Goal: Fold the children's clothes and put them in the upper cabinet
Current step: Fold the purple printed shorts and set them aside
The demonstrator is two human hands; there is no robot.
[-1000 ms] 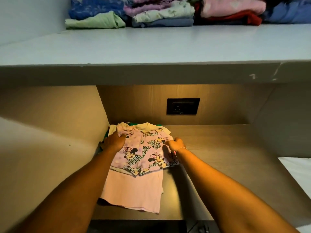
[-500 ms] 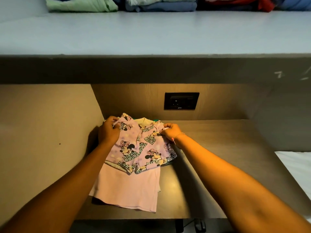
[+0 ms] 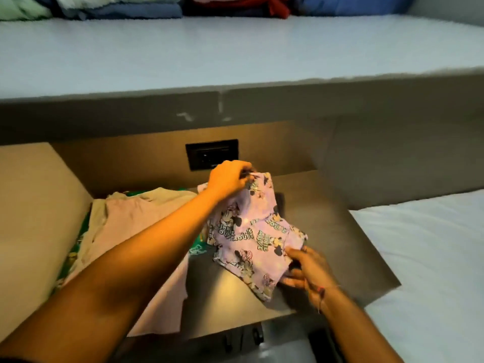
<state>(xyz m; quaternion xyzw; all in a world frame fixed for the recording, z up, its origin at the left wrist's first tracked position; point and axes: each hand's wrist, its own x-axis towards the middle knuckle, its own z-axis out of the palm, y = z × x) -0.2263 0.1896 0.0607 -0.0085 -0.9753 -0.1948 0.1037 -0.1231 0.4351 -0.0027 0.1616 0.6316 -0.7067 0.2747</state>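
A small lilac garment printed with cartoon mice point(image 3: 251, 231) hangs lifted above the grey desk surface point(image 3: 327, 231). My left hand point(image 3: 229, 179) pinches its top edge, raised near the wall socket. My right hand point(image 3: 305, 268) grips its lower right corner, close to the desk. To the left lies a pile of unfolded clothes: a plain pink piece point(image 3: 125, 231) on top, with cream and green fabric beneath. Folded clothes point(image 3: 136, 7) sit in a row at the back of the upper shelf point(image 3: 235, 53).
A black wall socket point(image 3: 212, 154) is set in the back panel under the shelf. A white bed point(image 3: 424, 258) borders the desk on the right. A beige side wall point(image 3: 31, 205) closes the niche on the left. Dark floor and a cable show below the desk's front edge.
Both hands lifted the printed garment off the pile and carried it to the right. The left hand rose with its top edge; the right hand dropped to its lower corner. The view shifted left.
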